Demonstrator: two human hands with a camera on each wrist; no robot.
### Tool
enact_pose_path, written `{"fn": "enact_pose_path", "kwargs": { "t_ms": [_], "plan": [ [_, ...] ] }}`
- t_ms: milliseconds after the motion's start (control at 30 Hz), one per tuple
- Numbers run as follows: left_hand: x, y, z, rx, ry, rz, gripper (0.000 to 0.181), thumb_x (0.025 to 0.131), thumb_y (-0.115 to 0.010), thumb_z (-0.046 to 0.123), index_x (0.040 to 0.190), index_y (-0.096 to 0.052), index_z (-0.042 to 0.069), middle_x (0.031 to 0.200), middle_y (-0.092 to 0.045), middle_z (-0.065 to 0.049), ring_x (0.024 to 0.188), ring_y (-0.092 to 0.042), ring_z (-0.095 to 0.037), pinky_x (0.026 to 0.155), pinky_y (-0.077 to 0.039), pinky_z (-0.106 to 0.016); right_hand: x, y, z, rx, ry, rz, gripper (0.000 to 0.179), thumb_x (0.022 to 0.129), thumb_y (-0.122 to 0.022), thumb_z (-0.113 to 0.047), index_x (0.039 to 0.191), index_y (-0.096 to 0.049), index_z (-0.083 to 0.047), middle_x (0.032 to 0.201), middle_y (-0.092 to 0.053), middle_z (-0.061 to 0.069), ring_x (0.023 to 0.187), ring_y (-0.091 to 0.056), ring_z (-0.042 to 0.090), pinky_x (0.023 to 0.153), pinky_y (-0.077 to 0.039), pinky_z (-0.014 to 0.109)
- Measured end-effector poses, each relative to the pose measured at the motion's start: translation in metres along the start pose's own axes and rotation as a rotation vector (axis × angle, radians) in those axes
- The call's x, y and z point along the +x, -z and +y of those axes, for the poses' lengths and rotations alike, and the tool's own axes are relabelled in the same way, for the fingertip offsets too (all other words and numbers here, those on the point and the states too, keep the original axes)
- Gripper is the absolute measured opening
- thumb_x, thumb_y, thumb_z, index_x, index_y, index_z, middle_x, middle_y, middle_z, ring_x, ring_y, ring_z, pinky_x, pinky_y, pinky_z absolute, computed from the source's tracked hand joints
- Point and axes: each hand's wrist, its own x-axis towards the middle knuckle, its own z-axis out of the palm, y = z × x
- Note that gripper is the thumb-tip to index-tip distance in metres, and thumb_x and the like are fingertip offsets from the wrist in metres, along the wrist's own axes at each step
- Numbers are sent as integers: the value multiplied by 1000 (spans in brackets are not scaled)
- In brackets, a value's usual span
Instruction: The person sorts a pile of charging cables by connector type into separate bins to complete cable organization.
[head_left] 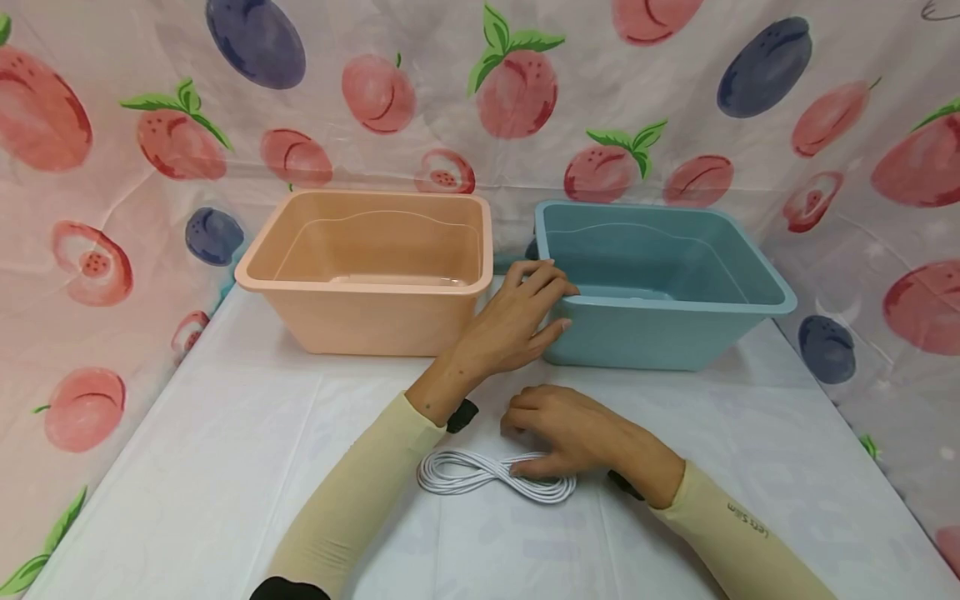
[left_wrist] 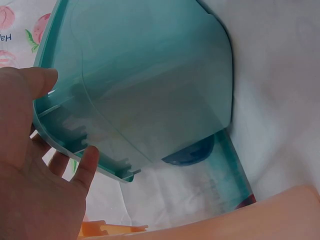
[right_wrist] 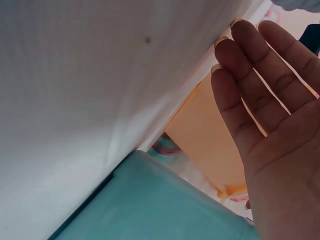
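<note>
A teal plastic bin (head_left: pixel 622 337) stands on the right of the table. My left hand (head_left: pixel 513 321) grips its rim at the front left corner. In the left wrist view, the left hand's thumb (left_wrist: pixel 42 82) and fingers lie at the rim of the teal bin (left_wrist: pixel 165 75). A white cable (head_left: pixel 468 473), coiled in a figure-eight, lies on the table in front. Over the cable's right end is my right hand (head_left: pixel 573 429), palm down, its thumb at the coil. The right wrist view has the fingers (right_wrist: pixel 255 95) nearly straight, with just a bit of the white coil (right_wrist: pixel 297 4) showing.
A peach-coloured bin (head_left: pixel 375 321) stands left of the teal one, with a narrow gap between them. A white cloth (head_left: pixel 225 467) covers the table. Fruit-printed fabric (head_left: pixel 420 100) hangs behind and at both sides.
</note>
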Motion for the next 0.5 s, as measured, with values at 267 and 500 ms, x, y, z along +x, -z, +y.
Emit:
{"fn": "enact_pose_path", "kwargs": {
  "t_ms": [267, 500],
  "plan": [
    [0, 0, 0, 2, -2, -2, 33, 109, -62, 29, 138, -61, 15, 144, -55, -4, 156, -30, -30, 127, -27, -40, 2, -2, -4, 2, 24, -5, 40, 93, -78, -56, 104, -72, -18, 91, -58, -8, 84, -53, 8, 80, -52, 30],
    [0, 0, 0, 2, -11, 0, 34, 108, -63, 29, 139, -61, 15, 143, -55, -5, 155, -31, -32, 127, -28, -40, 4, -6, -8, -6, 79, 10, 40, 92, -79, -55, 103, -74, -17, 89, -58, -7, 82, -52, 7, 76, -51, 27]
  ]
}}
